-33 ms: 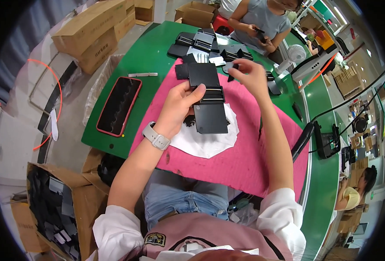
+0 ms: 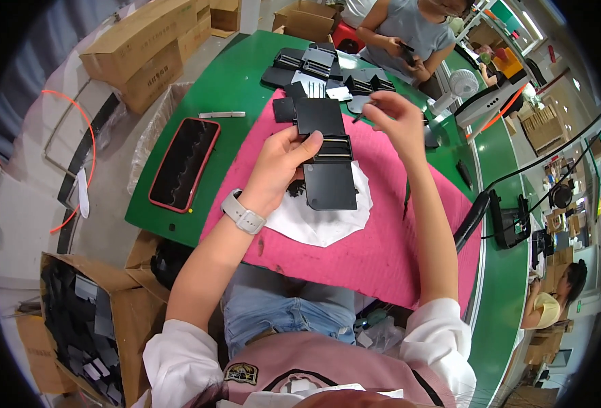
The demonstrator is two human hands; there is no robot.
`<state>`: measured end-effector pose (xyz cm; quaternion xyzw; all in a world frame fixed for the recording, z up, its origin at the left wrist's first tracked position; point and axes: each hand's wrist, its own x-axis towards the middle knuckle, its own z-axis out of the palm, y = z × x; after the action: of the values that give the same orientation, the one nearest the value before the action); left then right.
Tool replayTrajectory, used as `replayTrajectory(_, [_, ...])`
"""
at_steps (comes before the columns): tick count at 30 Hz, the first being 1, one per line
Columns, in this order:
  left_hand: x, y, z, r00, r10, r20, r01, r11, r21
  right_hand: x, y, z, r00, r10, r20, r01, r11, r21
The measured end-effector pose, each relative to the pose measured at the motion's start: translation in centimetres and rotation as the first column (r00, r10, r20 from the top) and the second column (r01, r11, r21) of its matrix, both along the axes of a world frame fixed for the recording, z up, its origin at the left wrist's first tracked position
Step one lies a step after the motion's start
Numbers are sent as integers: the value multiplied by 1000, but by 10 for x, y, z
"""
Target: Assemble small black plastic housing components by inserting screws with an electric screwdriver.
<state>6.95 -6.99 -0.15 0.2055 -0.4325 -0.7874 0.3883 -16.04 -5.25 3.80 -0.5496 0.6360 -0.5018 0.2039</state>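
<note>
My left hand [image 2: 278,166] is closed around a black two-panel hinged case [image 2: 331,187], its thumb lying near the hinge strip in the middle. The case is spread flat, one panel far and one near. To its right, my right hand [image 2: 397,119] is raised with fingers pinched on a small dark piece [image 2: 357,118], mostly hidden by the fingertips. Beneath the case lies a white sheet [image 2: 321,230] with tiny black parts [image 2: 296,189], partly covered by my hand. A pink mat [image 2: 382,251] is spread under the sheet.
At the table's far end sit several similar black cases [image 2: 314,61]. A red-edged phone [image 2: 185,163] and a pale metal strip [image 2: 221,114] lie left. A black-handled corded tool [image 2: 474,217] is on the right, near a fan [image 2: 462,83]. A co-worker [image 2: 409,34] sits opposite. An open carton [image 2: 120,299] stands lower left.
My right hand has shifted slightly to the right and turned, so the dark piece shows less between its fingers. My left hand and the case are almost unmoved.
</note>
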Motion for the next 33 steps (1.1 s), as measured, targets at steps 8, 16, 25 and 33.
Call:
replayTrajectory(8, [-2, 3, -5, 986, -165, 3, 165, 981, -107, 44, 73, -8, 884, 235, -404, -362, 891, -275])
replayTrajectory(16, [-7, 8, -9, 970, -163, 179, 206, 944, -258, 51, 87, -12, 791, 162, -590, -371, 894, -252])
replayTrajectory(25, [-10, 12, -13, 729, 618, 294, 167, 256, -952, 20, 163, -22, 805, 92, -586, -151, 987, -51])
replayTrajectory(33, [-19, 16, -22, 730, 614, 300, 208, 218, -954, 0, 190, -16, 680, -293, -672, 114, 948, -299])
